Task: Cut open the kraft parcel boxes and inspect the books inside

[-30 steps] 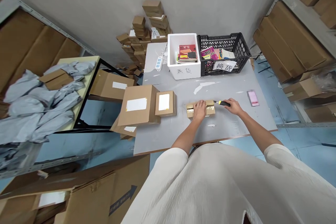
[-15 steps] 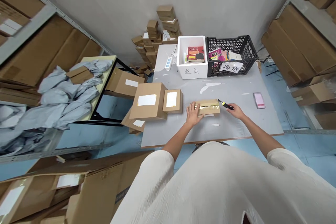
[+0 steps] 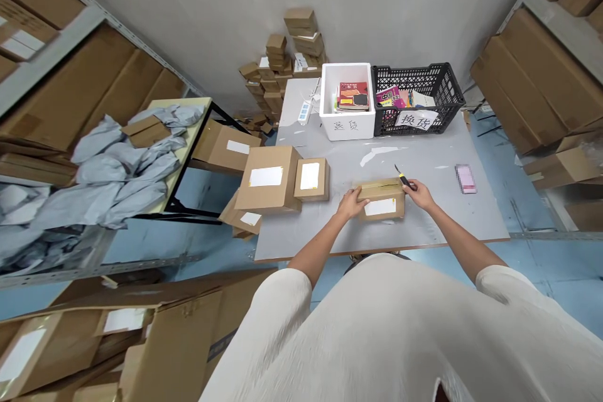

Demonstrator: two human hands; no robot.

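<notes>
A small cardboard box [image 3: 377,192] lies near the front of the table, with a white label on the side facing me and tape along its top. Its left end is gripped by my left hand [image 3: 350,203]. My right hand [image 3: 421,194], at the box's right end, is closed round a black-and-yellow utility knife [image 3: 402,178] whose blade points up and away from me. Whether the right fingers also touch the box I cannot tell.
Two labelled boxes, a larger one [image 3: 268,200] and a smaller one [image 3: 324,179], stand to the left. A white foam bin [image 3: 347,127] and a black crate [image 3: 443,119] holding books are at the back. A pink phone-like item [image 3: 465,179] lies on the right.
The box has tipped so its labelled side shows, and its right end has moved right. My right hand has come in to that end, with the knife blade turned more upward.
</notes>
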